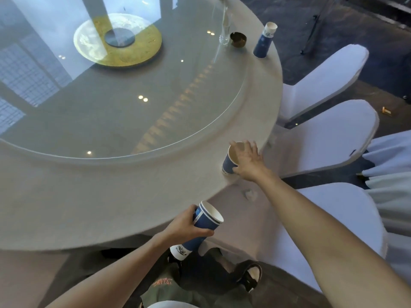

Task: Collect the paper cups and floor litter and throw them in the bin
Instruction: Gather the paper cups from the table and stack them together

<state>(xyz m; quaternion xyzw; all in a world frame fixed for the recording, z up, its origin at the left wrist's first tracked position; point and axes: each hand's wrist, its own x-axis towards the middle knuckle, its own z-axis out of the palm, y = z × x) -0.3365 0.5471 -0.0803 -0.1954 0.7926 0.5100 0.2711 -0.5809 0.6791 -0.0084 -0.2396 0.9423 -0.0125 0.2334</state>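
A round table (93,196) with a glass turntable (124,101) fills the view, white-covered chairs (329,138) along its right edge. Printing on the cups is too blurred to read. The left hand (185,226) is wrapped around a tilted stack (200,227) of blue paper cups, white at the base, mouth facing right. The right hand (250,160), fingers spread, reaches an upright blue cup (231,160) at the table's edge; thumb touches its wall, not yet closed. Another stack (264,41) stands far back beside an ashtray (238,40). Small litter (386,111) lies on the floor.
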